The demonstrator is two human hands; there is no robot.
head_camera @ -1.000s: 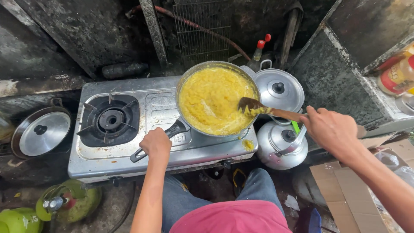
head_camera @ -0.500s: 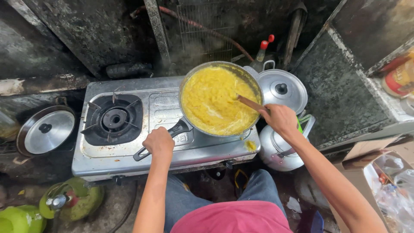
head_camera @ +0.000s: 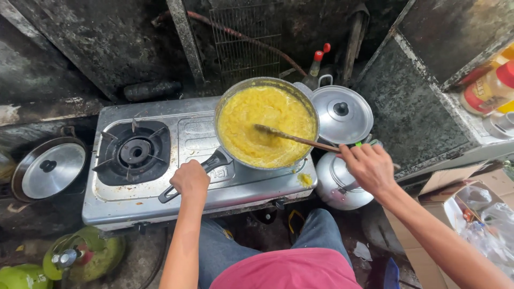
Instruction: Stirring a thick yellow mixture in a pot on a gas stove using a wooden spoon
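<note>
The right hand [head_camera: 369,167] is clamped on the wooden spoon [head_camera: 292,139] — its length running left from the fingers into the pan [head_camera: 266,124] (yellow mash) — the left hand [head_camera: 190,179] gripping the pan's handle [head_camera: 184,182].

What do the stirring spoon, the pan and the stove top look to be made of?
Spoon: likely wood, brown and matte with a slim handle. Pan: grey metal, probably aluminium, its rim dull; its handle looks like black plastic. Stove top: brushed stainless steel, going by its silvery sheen.
</note>
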